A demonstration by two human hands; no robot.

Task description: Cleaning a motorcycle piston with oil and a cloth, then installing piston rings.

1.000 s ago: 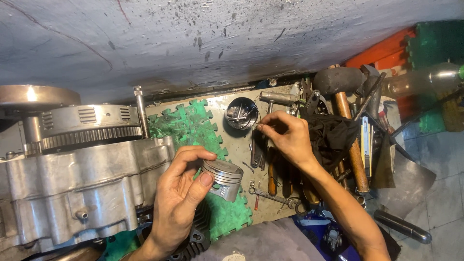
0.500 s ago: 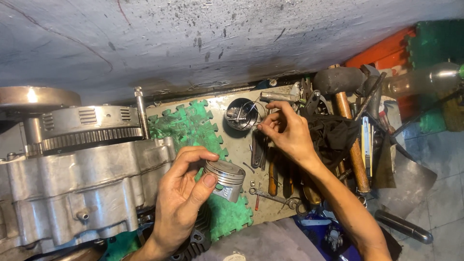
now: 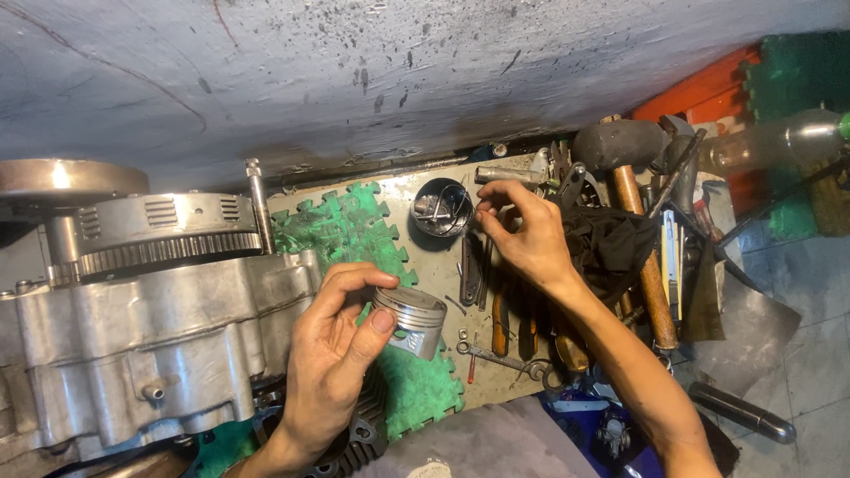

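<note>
L hand (image 3: 332,354) holds a silver piston (image 3: 410,319) in a narrow grip, thumb on the near side of the crown, fingers curled over the far side, piston tilted w/ its skirt toward the surface. It sits above the green foam mat (image 3: 354,232), just right of the grey engine case (image 3: 150,336) (a toothed clutch basket (image 3: 164,232) sits on top of it, w/ a stud (image 3: 258,204) upright beside it). R hand (image 3: 522,232) is further out over the tools, fingertips pinched together by the rim of a small round metal cup (image 3: 440,209); can't tell if anything is between them, too small to see. Under and around the R hand: screwdrivers w/ orange handles (image 3: 498,312), a wrench (image 3: 500,358), a black rubber mallet (image 3: 622,146) w/ wooden shaft, a black cloth (image 3: 613,241). The two hands are well apart.
</note>
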